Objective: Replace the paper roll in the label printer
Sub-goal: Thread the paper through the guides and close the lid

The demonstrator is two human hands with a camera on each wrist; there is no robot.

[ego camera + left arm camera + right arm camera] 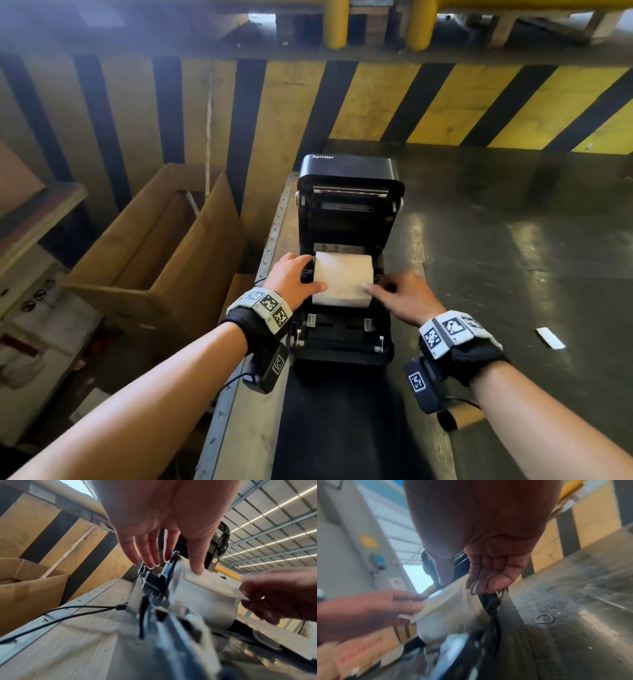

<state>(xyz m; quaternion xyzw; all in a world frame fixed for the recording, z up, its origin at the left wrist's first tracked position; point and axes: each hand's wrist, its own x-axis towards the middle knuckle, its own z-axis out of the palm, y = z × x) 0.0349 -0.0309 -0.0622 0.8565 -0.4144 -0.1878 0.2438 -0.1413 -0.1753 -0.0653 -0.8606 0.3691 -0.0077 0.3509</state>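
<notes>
A black label printer (346,212) stands with its lid tilted up and back. A white paper roll (342,279) lies across its open bay. My left hand (313,274) is at the roll's left end: in the left wrist view its thumb rests on the paper (205,595) and its straight fingers (150,555) touch the black side holder. My right hand (376,287), blurred, is at the roll's right front. In the right wrist view its thumb lies on the roll (453,608) and its curled fingers (481,586) hook the right end.
An open cardboard box (154,260) stands to the left, below the bench edge (246,428). A yellow-and-black striped wall (445,102) rises behind. A white slip (550,338), a rubber band (544,618) and a brown cardboard core (469,416) lie on the dark surface at right. A cable (77,609) leads to the printer's left side.
</notes>
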